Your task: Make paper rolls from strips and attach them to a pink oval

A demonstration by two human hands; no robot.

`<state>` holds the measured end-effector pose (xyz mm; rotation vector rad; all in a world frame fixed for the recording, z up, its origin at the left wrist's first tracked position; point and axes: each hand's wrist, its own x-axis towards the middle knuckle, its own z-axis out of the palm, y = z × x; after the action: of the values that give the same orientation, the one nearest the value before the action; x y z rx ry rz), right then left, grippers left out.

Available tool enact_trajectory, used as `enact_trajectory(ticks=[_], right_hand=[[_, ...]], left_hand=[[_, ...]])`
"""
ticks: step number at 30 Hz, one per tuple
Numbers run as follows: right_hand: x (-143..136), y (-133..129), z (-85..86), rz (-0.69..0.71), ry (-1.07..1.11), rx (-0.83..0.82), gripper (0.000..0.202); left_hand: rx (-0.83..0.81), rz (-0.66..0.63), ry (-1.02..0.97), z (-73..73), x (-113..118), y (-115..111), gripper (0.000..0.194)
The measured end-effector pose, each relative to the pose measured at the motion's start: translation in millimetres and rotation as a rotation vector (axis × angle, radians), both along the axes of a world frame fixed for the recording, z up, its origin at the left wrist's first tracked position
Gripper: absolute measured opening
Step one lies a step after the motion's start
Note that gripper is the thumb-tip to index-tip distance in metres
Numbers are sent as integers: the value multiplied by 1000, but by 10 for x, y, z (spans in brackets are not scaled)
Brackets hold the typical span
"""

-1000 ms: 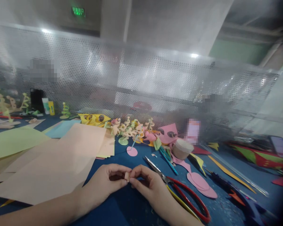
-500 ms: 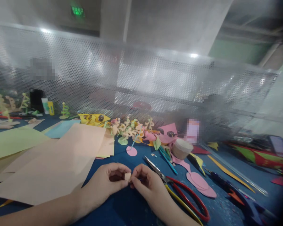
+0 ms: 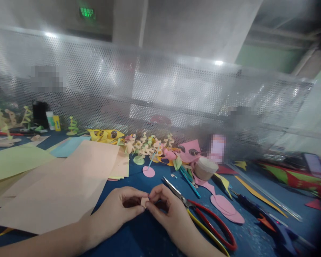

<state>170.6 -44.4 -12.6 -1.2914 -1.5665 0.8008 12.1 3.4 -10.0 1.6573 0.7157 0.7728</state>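
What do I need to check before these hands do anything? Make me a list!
1. Little piece held: ok. The left hand pinches the piece.
2. Right hand's grip: cannot tell. The right hand is at the piece's edge, but the contact is too small to see clearly.
3. Scissors put away: not ok. The scissors lie close beside the right hand.
4. Glue gun cool: cannot tell. The glue gun lies off to the right; heat doesn't show.
5. Pink disc uncovered by paper: ok. The pink disc lies beyond the hands, with a blue stick on it.
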Motion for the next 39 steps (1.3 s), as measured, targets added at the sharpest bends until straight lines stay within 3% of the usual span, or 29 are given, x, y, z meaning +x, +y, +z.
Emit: enact_trajectory(ticks=[6,9,15,31,39], right_hand=[[16,15,66,131,258,-112,24],[19,30,62,122,314,-168,31],[42,69,6,130,311,-237,29],[41,65,13,130,298,-236,32],[36,60,28,155,325,-258,34]], left_hand=[[-105,-28,-81,4,6,22,21],[-138,4,-82,14,8,23,23],[-97,-32,-73,16,9,5,21],[-94,-81,-122,5,34,1,15],[-154,-7,-130,-46,10,42,20]])
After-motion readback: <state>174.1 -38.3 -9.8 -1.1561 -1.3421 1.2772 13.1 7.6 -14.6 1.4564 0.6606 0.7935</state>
